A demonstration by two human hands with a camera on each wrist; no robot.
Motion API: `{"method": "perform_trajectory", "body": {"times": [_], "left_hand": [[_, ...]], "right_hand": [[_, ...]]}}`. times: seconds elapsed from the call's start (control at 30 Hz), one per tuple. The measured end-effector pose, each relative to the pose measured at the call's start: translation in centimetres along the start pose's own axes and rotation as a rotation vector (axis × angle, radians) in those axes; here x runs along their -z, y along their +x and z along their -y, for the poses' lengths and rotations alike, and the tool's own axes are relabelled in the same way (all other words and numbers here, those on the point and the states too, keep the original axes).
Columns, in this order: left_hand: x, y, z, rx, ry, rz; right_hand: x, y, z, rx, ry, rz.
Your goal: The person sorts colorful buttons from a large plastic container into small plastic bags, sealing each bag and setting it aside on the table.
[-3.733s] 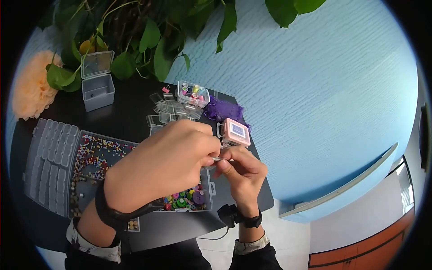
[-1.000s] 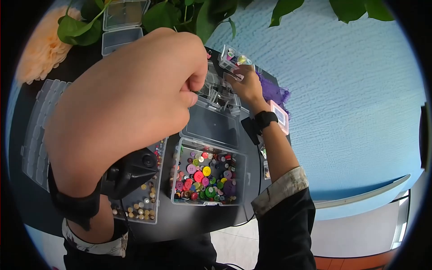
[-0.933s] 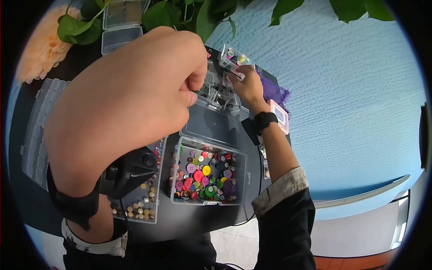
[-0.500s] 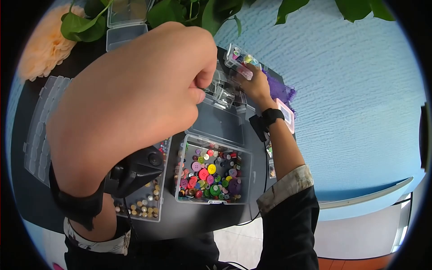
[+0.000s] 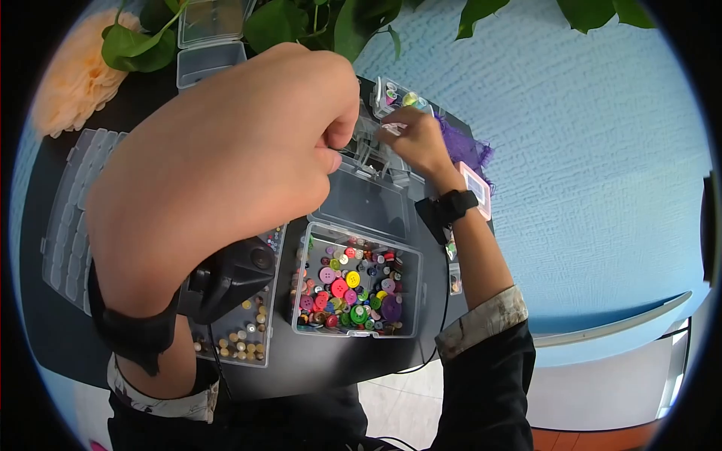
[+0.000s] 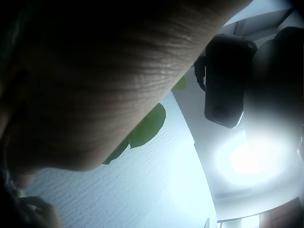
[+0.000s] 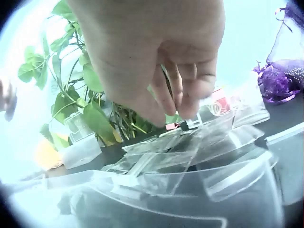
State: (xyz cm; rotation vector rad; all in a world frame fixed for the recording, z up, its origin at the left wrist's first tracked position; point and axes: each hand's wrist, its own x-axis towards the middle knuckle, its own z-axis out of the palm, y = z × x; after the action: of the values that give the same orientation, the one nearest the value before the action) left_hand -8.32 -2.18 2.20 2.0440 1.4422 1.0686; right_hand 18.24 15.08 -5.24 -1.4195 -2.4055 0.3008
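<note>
My right hand [image 5: 421,146] reaches over a heap of clear plastic pieces [image 5: 372,154] at the back of the table. Its thumb and fingers pinch downward at a clear plastic piece [image 7: 194,122] on top of the heap. My left hand [image 5: 301,113] hovers left of the heap with its fingers curled in. I cannot tell whether it holds anything, as the back of the hand hides its grip. Nearer my body stands an open clear box of buttons [image 5: 415,301], its lid [image 5: 368,203] folded back toward the heap.
Behind the heap stands a small box of thread spools [image 5: 387,95]. A purple mesh bag [image 5: 466,146] and a pink case [image 5: 475,188] lie to the right. A bead organizer [image 5: 68,218] spreads out at left, partly under my left arm. Plant leaves [image 5: 278,26] hang over the back.
Earlier both hands met over the button box at a small thin whitish piece. Since then they have parted, and my right hand has gone to the plastic heap, lately shifting slightly left.
</note>
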Motion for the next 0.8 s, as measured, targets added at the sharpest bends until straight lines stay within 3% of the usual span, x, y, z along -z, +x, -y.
{"method": "perform_trajectory", "body": {"times": [0.03,0.07,0.1,0.17,0.23,0.37,0.53,0.57,0.63,0.77,0.8], "left_hand": [[0.0,0.1,-0.1,0.013,0.003,0.034],[0.1,0.1,-0.2,0.027,0.006,0.068],[0.1,0.1,-0.1,0.027,0.009,0.067],[0.0,-0.3,0.2,-0.037,0.0,0.022],[-0.1,-0.3,0.3,-0.035,0.03,0.012],[-0.1,-0.2,0.3,-0.029,0.039,0.011],[-0.7,-0.6,0.7,-0.098,-0.003,0.0],[-0.9,-0.6,0.8,-0.129,-0.028,-0.027],[-1.1,-0.2,0.3,-0.151,-0.004,-0.051],[-2.4,1.6,0.8,-0.252,-0.051,-0.134],[-2.4,1.8,0.3,-0.263,-0.036,-0.127]], "right_hand": [[-0.6,0.1,-0.1,-0.002,0.001,-0.002],[-1.4,0.3,-0.3,0.116,-0.046,-0.062],[-2.0,0.5,-0.4,0.237,-0.094,-0.121],[-2.7,1.0,-0.8,0.295,-0.16,-0.154],[-2.7,1.0,0.1,0.072,-0.012,0.029],[-1.3,0.6,1.6,-0.006,0.014,0.098],[-0.1,-0.5,2.0,0.073,-0.019,-0.175],[0.6,-0.9,2.3,-0.056,0.076,-0.162],[1.9,-3.0,4.9,-0.059,0.325,-0.26],[5.5,-8.1,9.8,-0.135,0.343,-0.27],[5.9,-9.2,10.5,-0.041,0.37,-0.274]]}}
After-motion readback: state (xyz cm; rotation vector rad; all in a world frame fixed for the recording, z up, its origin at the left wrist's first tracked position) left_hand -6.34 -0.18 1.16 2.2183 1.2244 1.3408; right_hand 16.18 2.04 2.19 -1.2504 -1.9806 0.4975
